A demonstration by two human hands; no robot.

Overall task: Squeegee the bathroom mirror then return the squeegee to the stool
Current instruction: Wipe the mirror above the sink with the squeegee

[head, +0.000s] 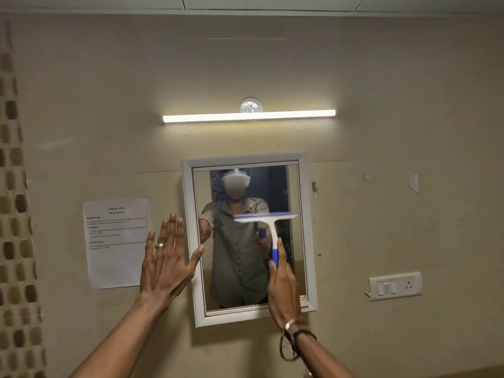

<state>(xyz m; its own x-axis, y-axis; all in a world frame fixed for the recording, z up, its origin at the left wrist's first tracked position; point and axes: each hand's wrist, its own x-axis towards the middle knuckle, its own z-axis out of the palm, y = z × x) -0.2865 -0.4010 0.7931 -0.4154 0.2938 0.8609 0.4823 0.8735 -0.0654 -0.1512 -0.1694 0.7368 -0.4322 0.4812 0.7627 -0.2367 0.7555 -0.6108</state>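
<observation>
A white-framed mirror (188,241) hangs on the beige wall, its glass speckled with droplets. My right hand (282,289) grips the blue handle of a white and blue squeegee (266,218). The blade lies level across the right half of the glass, about a third of the way down. My left hand (166,263) is raised with fingers spread just left of the frame, its thumb tip at the mirror's edge. The stool is out of view.
A lit tube light (248,115) runs above the mirror. A printed paper sheet (116,242) is stuck to the wall on the left. A switch and socket plate (395,286) sits on the right. Mosaic tiles (13,214) line the far left edge.
</observation>
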